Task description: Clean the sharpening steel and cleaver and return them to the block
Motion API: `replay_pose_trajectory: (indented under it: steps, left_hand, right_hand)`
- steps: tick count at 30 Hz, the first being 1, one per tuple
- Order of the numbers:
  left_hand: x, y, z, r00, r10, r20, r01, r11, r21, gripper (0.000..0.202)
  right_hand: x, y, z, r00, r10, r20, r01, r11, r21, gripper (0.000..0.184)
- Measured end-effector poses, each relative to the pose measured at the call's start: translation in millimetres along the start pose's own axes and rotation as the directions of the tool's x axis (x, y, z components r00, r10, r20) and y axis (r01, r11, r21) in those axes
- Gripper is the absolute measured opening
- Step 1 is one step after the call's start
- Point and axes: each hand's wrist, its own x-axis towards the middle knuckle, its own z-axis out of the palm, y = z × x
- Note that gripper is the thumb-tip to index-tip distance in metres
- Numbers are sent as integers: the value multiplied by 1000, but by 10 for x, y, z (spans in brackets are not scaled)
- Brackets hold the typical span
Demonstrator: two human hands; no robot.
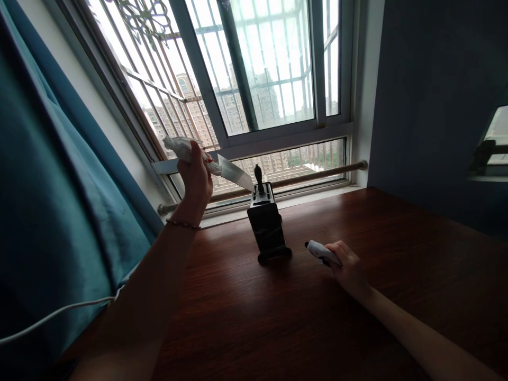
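Note:
My left hand (195,177) is raised in front of the window, closed on a white cloth or paper (180,147) wrapped about a kitchen knife (235,172), whose blade points right and down towards a black knife block (267,228). One dark handle (259,178) sticks up from the block. My right hand (348,267) rests on the dark wooden table (278,317), to the right of the block, closed on a white-wrapped object with a dark tip (319,250).
A teal curtain (47,211) hangs at the left, with a white cable (55,315) across it. A barred window (262,79) and a rod (317,173) run along the table's far edge. A dark wall (436,106) stands on the right.

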Motion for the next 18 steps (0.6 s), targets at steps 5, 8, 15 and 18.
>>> replay_pose_trajectory:
  steps: [5,8,15,18]
  left_hand:
    - [259,71,138,995,-88,51,92,993,-71,19]
    - [504,31,250,956,-216,200,237,967,-92,18]
    - [849,-226,528,912,-251,325,302,946,-115,14]
    - [803,-321,594,888,-251,385,317,941,-118,13]
  right_hand:
    - [-9,8,5,1000,8,1,-8,1000,1,20]
    - [-11,19,12,1000,23,14,-23,1000,-8,21]
    - [23,45,-12,999,-6,53,8,1000,-21,26]
    - [34,55,-13,998,9,70,-8,1000,-15,27]
